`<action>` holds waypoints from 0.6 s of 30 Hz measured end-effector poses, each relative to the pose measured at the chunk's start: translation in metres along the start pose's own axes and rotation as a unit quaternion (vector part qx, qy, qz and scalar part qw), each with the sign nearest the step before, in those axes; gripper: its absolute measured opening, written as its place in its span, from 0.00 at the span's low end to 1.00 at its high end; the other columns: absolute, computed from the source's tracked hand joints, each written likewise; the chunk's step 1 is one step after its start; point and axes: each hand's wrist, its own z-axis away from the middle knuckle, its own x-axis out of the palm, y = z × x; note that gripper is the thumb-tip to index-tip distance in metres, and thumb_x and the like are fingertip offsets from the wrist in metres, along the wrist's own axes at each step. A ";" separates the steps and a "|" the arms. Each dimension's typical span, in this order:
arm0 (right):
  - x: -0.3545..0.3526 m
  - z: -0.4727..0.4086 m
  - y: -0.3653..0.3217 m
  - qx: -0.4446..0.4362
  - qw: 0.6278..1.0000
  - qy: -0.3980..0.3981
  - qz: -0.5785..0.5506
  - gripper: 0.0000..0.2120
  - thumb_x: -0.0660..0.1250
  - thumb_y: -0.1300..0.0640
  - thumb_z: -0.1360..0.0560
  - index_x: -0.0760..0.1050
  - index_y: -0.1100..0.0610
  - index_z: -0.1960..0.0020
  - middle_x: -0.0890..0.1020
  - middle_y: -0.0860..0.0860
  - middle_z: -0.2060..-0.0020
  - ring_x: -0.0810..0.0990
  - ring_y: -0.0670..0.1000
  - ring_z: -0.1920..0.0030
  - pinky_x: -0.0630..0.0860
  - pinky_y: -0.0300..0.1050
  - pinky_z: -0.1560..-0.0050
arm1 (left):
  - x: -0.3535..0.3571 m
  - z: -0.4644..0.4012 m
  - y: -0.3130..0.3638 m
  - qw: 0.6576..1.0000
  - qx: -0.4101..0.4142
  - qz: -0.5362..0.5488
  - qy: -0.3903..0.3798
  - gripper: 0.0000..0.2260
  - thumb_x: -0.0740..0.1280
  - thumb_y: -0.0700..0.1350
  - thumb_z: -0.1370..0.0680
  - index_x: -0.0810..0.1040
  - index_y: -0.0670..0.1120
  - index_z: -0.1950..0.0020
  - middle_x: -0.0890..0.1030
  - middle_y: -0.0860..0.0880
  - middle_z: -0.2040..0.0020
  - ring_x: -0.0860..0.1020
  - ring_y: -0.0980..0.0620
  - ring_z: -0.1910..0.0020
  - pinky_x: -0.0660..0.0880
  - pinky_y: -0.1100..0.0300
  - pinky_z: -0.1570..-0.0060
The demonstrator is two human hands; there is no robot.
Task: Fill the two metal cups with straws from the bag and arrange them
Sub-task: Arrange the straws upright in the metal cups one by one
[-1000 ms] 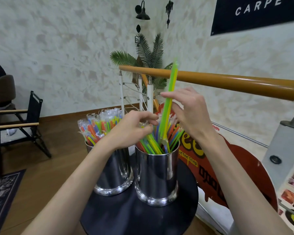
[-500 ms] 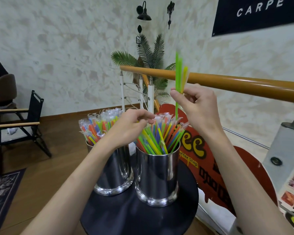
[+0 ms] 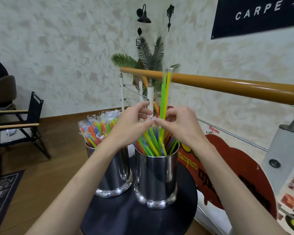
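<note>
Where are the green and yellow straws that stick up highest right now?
In the head view, the green and yellow straws stand upright in the right metal cup, beside the right hand, tips crossing the wooden handrail.

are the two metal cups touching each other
Apart. The head view shows a narrow gap between the left metal cup and the right metal cup, with the light background visible between their walls and the black table between their bases.

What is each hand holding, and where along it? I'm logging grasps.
The right hand pinches two wrapped straws, green and yellow, at their lower half above the right cup. Whether the left hand holds anything cannot be told.
</note>
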 end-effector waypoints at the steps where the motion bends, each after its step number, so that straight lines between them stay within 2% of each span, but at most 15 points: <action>1: 0.003 0.000 0.000 0.006 0.999 -0.026 0.018 0.12 0.76 0.46 0.27 0.84 0.53 0.64 0.82 0.48 0.70 0.79 0.48 0.64 0.73 0.48 0.61 | 0.000 0.000 0.002 1.000 -0.003 0.024 0.014 0.32 0.67 0.49 0.28 0.68 0.48 0.24 0.81 0.54 0.42 0.79 0.58 0.43 0.77 0.52 0.37; 3: 0.005 0.003 -0.002 0.020 0.994 -0.085 0.060 0.13 0.76 0.47 0.27 0.81 0.53 0.65 0.81 0.49 0.69 0.78 0.53 0.62 0.72 0.49 0.60 | 0.000 0.000 0.007 0.996 0.002 0.081 0.037 0.37 0.68 0.52 0.28 0.61 0.51 0.20 0.79 0.56 0.40 0.78 0.59 0.40 0.76 0.54 0.36; 5: 0.009 0.005 -0.004 0.019 0.984 -0.137 0.115 0.17 0.75 0.51 0.26 0.74 0.53 0.71 0.79 0.52 0.70 0.78 0.54 0.63 0.73 0.50 0.60 | 0.002 0.001 0.012 0.992 0.021 0.110 0.054 0.35 0.70 0.55 0.26 0.61 0.54 0.20 0.79 0.57 0.40 0.78 0.59 0.41 0.75 0.58 0.38; 8: 0.012 0.008 -0.006 0.012 0.976 -0.171 0.131 0.17 0.73 0.59 0.26 0.73 0.54 0.72 0.78 0.54 0.72 0.74 0.49 0.68 0.77 0.53 0.57 | 0.007 0.001 0.013 0.990 0.059 0.087 0.097 0.20 0.70 0.50 0.20 0.74 0.52 0.29 0.83 0.55 0.51 0.81 0.56 0.51 0.77 0.59 0.49; 10: 0.008 0.008 -0.005 0.020 0.972 -0.192 0.131 0.18 0.72 0.64 0.27 0.71 0.53 0.72 0.75 0.50 0.75 0.72 0.44 0.72 0.76 0.49 0.60 | 0.007 0.000 0.010 0.988 0.066 0.064 0.120 0.09 0.69 0.44 0.19 0.80 0.49 0.40 0.84 0.52 0.57 0.81 0.53 0.57 0.78 0.55 0.56; 11: 0.004 0.007 -0.005 0.022 0.970 -0.204 0.127 0.18 0.72 0.65 0.27 0.71 0.51 0.71 0.75 0.47 0.74 0.75 0.43 0.73 0.77 0.44 0.63 | 0.006 0.000 0.009 0.990 0.060 0.055 0.116 0.06 0.69 0.43 0.20 0.82 0.47 0.43 0.85 0.50 0.59 0.82 0.54 0.58 0.78 0.54 0.55; 13: -0.003 0.007 -0.001 0.028 0.974 -0.207 0.090 0.11 0.75 0.64 0.27 0.77 0.51 0.61 0.81 0.46 0.69 0.79 0.42 0.75 0.76 0.37 0.71 | 0.005 0.000 0.005 0.995 0.042 0.009 0.088 0.04 0.70 0.42 0.21 0.84 0.48 0.47 0.84 0.49 0.59 0.82 0.55 0.59 0.79 0.53 0.53; 14: -0.006 0.008 -0.001 0.031 0.979 -0.195 0.057 0.09 0.77 0.62 0.28 0.80 0.52 0.53 0.83 0.47 0.65 0.81 0.44 0.74 0.77 0.37 0.72 | 0.004 0.001 0.004 0.996 0.037 -0.027 0.071 0.04 0.70 0.44 0.21 0.84 0.49 0.49 0.84 0.50 0.58 0.81 0.55 0.58 0.79 0.52 0.52; 16: -0.009 0.008 0.001 0.034 0.986 -0.162 0.001 0.22 0.80 0.60 0.30 0.78 0.51 0.38 0.84 0.48 0.57 0.84 0.48 0.70 0.79 0.40 0.72 | 0.003 0.002 0.002 0.993 0.026 -0.111 0.027 0.05 0.70 0.47 0.22 0.85 0.52 0.50 0.83 0.53 0.54 0.80 0.54 0.54 0.77 0.50 0.48; 18: -0.012 0.009 0.001 0.014 0.992 -0.127 -0.010 0.31 0.81 0.58 0.30 0.74 0.50 0.31 0.81 0.48 0.50 0.83 0.46 0.66 0.78 0.38 0.71 | 0.003 0.004 0.004 0.983 0.015 -0.181 -0.024 0.06 0.70 0.50 0.23 0.86 0.54 0.48 0.82 0.53 0.51 0.79 0.51 0.48 0.75 0.50 0.45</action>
